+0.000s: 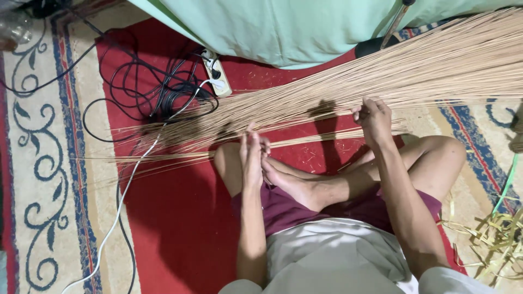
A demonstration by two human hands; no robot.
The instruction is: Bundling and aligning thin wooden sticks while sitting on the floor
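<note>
A red carpet (174, 218) with a cream border of blue scrollwork (38, 163) covers the floor. A white power strip (217, 73) lies on it near the top, beside a tangle of black cables (158, 81); one white cable (122, 201) runs from there down to the lower left edge. A pale green cloth (294, 27) hangs across the top. Loose yellow-green leaf strips (496, 234) lie scattered at the lower right. A green cord (506, 185) runs just above them.
</note>
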